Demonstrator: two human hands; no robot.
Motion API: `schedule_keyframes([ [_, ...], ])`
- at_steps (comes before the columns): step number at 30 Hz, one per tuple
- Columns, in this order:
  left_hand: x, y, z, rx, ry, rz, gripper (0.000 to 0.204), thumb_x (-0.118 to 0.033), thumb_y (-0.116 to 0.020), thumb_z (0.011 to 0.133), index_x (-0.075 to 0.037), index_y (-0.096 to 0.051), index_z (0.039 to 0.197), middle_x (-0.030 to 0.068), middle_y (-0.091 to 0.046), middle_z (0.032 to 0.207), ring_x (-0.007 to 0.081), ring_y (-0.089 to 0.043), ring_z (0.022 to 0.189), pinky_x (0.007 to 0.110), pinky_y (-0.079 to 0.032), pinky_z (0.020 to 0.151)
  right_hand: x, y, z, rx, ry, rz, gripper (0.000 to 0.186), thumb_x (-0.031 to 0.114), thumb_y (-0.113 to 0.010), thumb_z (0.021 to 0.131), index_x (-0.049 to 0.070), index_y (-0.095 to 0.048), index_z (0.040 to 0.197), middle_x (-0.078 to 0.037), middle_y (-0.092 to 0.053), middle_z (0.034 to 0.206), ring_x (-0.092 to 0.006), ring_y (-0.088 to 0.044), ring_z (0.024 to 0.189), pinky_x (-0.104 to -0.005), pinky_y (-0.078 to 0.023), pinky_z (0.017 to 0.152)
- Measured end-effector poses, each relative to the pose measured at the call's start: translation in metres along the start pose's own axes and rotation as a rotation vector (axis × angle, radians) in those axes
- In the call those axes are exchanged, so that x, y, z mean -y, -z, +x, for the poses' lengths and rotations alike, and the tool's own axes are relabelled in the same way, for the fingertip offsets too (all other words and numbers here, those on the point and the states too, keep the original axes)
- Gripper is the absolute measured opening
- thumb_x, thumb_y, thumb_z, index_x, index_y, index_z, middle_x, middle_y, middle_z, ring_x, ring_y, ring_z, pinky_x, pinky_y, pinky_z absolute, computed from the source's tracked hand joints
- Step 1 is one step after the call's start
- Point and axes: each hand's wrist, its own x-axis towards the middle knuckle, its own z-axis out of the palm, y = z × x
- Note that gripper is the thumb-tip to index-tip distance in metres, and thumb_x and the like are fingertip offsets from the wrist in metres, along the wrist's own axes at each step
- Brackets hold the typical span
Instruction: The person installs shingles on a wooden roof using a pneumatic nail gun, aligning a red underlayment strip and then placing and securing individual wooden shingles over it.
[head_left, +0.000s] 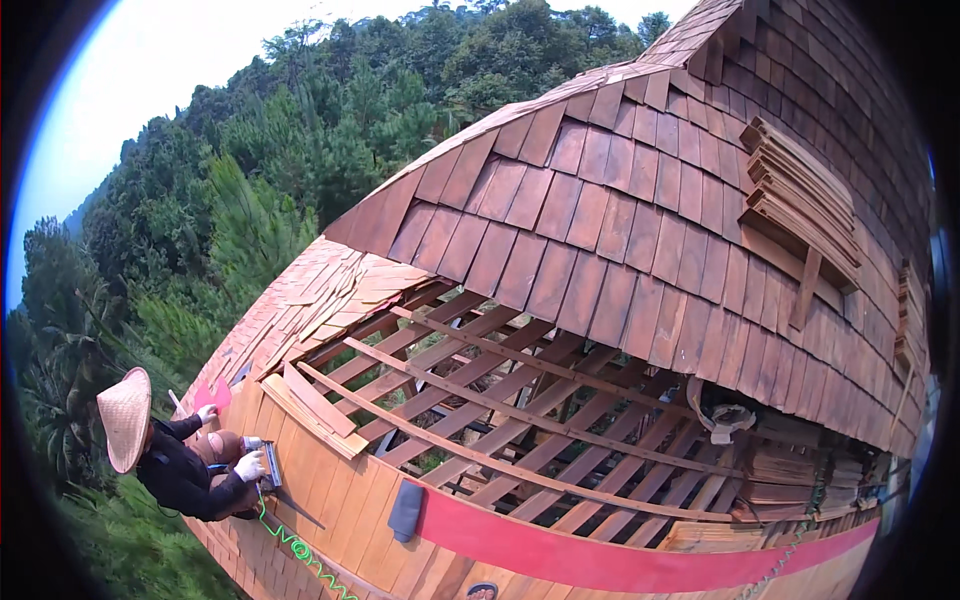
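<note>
Neither my left hand nor my right hand shows in the head view. At the lower left, a co-worker in a woven conical hat [125, 420] and dark clothes sits on the roof edge. The co-worker's white-gloved hand [250, 465] is at a nail gun [271, 464], and a green coiled air hose [300, 548] trails from it. Their other gloved hand [207, 412] rests near a pinkish-red piece [215, 393]. Close to them, several wooden boards [315, 410] lie at the edge of the open roof frame.
Open rafters and battens [520, 410] span the middle, with gaps between them. A red strip [600, 560] and a dark grey folded cloth [406, 510] lie on the planking. Shingled roof [610, 210] rises beyond, carrying a shingle stack [800, 200]. A coiled strap or rope [725, 420] hangs at right.
</note>
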Motion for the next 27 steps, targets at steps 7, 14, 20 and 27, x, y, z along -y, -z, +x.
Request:
schedule_keyframes([
  [7, -0.059, 0.021, -0.038, 0.008, 0.060, -0.276, 0.037, -0.035, -0.076, 0.096, -0.001, -0.074, 0.113, 0.0090, -0.068, 0.088, 0.0204, -0.064, 0.089, 0.038, -0.052, 0.076, 0.070, 0.106, -0.017, -0.083, -0.019, -0.016, 0.055, 0.030, -0.062, 0.098, 0.014, -0.049, 0.149, -0.020, -0.067, 0.123, -0.0410, -0.070, 0.103, -0.0524, -0.058, 0.088],
  [14, -0.070, 0.034, -0.031, -0.119, -0.041, -0.710, 0.032, -0.032, -0.076, 0.097, -0.003, -0.071, 0.111, 0.0036, -0.059, 0.076, 0.0158, -0.059, 0.074, 0.035, -0.051, 0.059, 0.084, 0.104, -0.048, -0.083, -0.049, -0.028, 0.062, 0.033, -0.065, 0.095, 0.014, -0.047, 0.150, -0.020, -0.068, 0.125, -0.0406, -0.070, 0.107, -0.0520, -0.058, 0.091],
  [20, -0.065, 0.060, -0.064, -0.165, -0.034, -0.758, 0.027, -0.030, -0.074, 0.099, -0.006, -0.066, 0.105, 0.0000, -0.053, 0.077, 0.0159, -0.053, 0.066, 0.034, -0.048, 0.054, 0.058, 0.054, -0.089, -0.028, -0.153, -0.021, 0.067, 0.035, -0.068, 0.091, 0.015, -0.045, 0.151, -0.019, -0.068, 0.126, -0.0403, -0.070, 0.111, -0.0517, -0.057, 0.093],
  [27, -0.079, 0.038, -0.090, 0.033, 0.093, -0.443, 0.027, -0.033, -0.067, 0.103, -0.008, -0.061, 0.109, 0.0020, -0.057, 0.088, 0.0186, -0.056, 0.075, 0.041, -0.054, 0.066, -0.004, 0.012, -0.133, -0.100, -0.371, 0.312, 0.062, 0.037, -0.070, 0.088, 0.017, -0.052, 0.143, -0.019, -0.072, 0.120, -0.0409, -0.070, 0.114, -0.0507, -0.057, 0.095],
])
